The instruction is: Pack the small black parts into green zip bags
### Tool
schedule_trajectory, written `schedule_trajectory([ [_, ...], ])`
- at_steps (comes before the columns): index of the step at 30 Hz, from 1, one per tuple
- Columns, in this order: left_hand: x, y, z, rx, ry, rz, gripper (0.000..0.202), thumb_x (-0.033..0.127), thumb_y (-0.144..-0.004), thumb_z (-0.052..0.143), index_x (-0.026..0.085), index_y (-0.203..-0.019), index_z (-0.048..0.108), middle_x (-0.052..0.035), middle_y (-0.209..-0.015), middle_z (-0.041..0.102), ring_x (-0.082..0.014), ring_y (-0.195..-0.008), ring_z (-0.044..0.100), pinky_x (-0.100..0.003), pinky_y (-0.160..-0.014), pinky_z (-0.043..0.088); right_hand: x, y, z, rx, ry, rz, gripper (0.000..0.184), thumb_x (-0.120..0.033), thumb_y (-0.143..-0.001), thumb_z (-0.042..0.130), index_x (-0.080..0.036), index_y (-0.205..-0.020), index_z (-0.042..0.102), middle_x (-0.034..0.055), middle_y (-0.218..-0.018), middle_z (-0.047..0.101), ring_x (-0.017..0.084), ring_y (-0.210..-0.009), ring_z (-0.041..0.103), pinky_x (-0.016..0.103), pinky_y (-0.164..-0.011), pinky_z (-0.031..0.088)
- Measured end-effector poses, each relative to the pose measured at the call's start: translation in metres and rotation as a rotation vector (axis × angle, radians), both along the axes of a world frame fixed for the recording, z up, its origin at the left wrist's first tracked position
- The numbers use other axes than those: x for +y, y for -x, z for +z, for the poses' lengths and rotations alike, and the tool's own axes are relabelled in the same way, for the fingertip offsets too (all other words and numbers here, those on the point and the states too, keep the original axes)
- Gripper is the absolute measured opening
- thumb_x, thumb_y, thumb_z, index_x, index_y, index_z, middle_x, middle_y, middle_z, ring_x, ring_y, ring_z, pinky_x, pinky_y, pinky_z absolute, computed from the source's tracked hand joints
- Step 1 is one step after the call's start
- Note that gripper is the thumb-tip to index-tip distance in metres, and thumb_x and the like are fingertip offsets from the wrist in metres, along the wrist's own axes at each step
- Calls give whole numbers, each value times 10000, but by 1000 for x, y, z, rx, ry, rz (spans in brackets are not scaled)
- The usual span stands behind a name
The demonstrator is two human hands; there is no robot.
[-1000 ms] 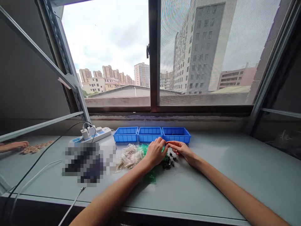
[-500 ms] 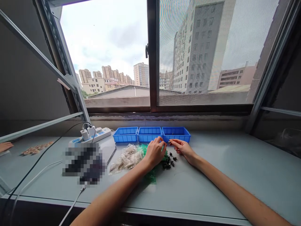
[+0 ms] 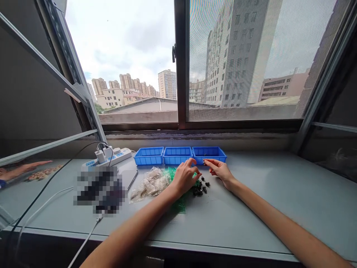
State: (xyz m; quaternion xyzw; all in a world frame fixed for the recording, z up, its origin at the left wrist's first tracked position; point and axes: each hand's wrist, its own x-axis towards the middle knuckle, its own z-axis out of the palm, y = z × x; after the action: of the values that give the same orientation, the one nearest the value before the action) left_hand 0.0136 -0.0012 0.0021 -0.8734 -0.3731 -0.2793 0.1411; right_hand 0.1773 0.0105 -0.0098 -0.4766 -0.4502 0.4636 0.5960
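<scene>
My right hand (image 3: 222, 173) pinches a small dark part (image 3: 205, 162) between thumb and forefinger, at the front of the right blue bin (image 3: 209, 159). To its left, my left hand (image 3: 186, 176) hovers over green plastic packaging (image 3: 180, 204), with its fingers bent and apart and nothing visible in them. Several small black parts (image 3: 198, 191) lie in a loose pile on the table just below both hands. Clear plastic bags (image 3: 154, 184) with small pieces inside are heaped left of the green packaging.
Two more blue bins, the middle one (image 3: 177, 160) and the left one (image 3: 148, 160), line up below the window. A power strip (image 3: 120, 158), cables and a blurred dark object (image 3: 99, 190) occupy the left. Another person's hand (image 3: 23, 170) is by small tan pieces (image 3: 44, 173).
My right hand has moved slightly up and right toward the right bin with the small part. My left hand's fingers have spread apart. The other person's hand has reached further in.
</scene>
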Motion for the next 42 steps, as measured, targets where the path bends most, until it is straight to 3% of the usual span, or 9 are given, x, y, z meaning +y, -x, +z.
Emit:
schedule_trajectory([
  [9, 0, -1, 3, -6, 50, -19, 124, 301, -757, 671, 183, -731, 644, -44, -1064, 551, -134, -763, 567, -291, -748, 442, 8, -11, -7, -299, -184, -182, 434, -543, -570, 659, -181, -808, 680, 51, -746, 674, 121, -491, 541, 254, -432, 428],
  [13, -2, -4, 4, -13, 83, 12, 211, 341, -838, 563, 178, -718, 622, -49, -1038, 555, -142, -786, 559, -304, -775, 415, 9, -16, -6, -388, -232, -216, 404, -517, -639, 634, -191, -873, 680, 61, -838, 687, 134, -505, 569, 268, -450, 441],
  [16, -3, -6, 5, -54, 107, 89, 251, 319, -889, 461, 182, -737, 608, -47, -981, 564, -156, -824, 553, -333, -832, 379, 9, -21, -3, -446, -229, -149, 384, -433, -674, 631, -214, -988, 666, 56, -930, 692, 157, -572, 617, 275, -487, 457],
  [20, -2, -6, 5, -101, 174, 188, 154, 229, -864, 453, 181, -849, 598, -50, -950, 583, -181, -895, 550, -350, -870, 349, 6, -20, -2, -641, -253, -68, 322, -335, -712, 608, -235, -1012, 669, 38, -859, 709, 187, -672, 647, 308, -607, 488],
  [23, -2, -5, 5, -67, 240, 189, 159, 145, -823, 446, 175, -860, 598, -51, -962, 610, -184, -904, 555, -345, -877, 343, 3, -15, -6, -835, -381, 18, 216, -296, -715, 604, -257, -905, 699, 30, -951, 702, 207, -804, 641, 338, -734, 485],
  [28, -3, -6, 5, 24, 322, 154, 182, 154, -825, 432, 169, -833, 613, -45, -910, 653, -189, -881, 575, -348, -860, 350, 2, -9, -15, -996, -511, 267, 233, -287, -759, 558, -217, -926, 704, 68, -973, 697, 234, -916, 615, 389, -846, 440],
  [38, -5, -7, 6, 21, 297, 191, 228, 242, -880, 410, 169, -791, 607, -45, -860, 630, -180, -859, 565, -347, -841, 346, 4, -10, -18, -980, -468, 327, 193, -325, -746, 586, -243, -864, 714, 63, -982, 673, 237, -941, 591, 394, -873, 419],
  [42, -5, -6, 6, -4, 253, 148, 266, 262, -894, 403, 179, -753, 613, -30, -844, 621, -162, -826, 553, -328, -825, 347, 6, -11, -21, -985, -474, 327, 179, -276, -709, 616, -236, -857, 708, 61, -998, 661, 234, -946, 583, 386, -875, 418],
])
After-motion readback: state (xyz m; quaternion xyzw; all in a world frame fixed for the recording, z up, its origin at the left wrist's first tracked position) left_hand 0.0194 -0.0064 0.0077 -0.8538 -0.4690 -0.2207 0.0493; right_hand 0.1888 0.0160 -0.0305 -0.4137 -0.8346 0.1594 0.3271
